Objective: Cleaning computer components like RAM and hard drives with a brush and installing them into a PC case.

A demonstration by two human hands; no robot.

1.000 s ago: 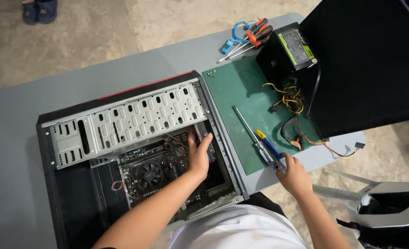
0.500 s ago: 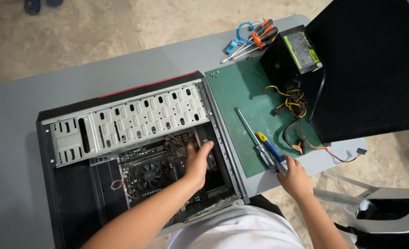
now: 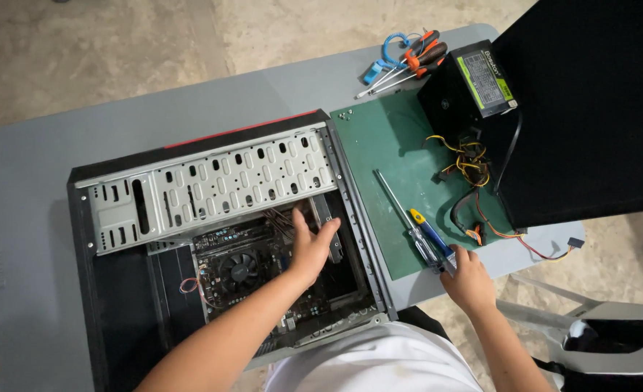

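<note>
Since the earlier frame the left hand [image 3: 310,247] has shifted slightly inside the open computer case [image 3: 227,239], its fingers now spread and resting against a metal part near the case's right wall, just right of the motherboard's cooler fan [image 3: 239,270]; it lies open, grasping nothing that I can make out. Right hand [image 3: 469,279] stays at the lower right of the frame, fingers curled on the handle end of the blue-and-yellow screwdriver [image 3: 427,236], which lies on the green mat [image 3: 398,145] on the grey table [image 3: 38,167]. A black power supply [image 3: 467,91] with loose coloured cables [image 3: 470,167] sits at the upper right, and more screwdrivers [image 3: 408,62] lie above the mat.
</note>
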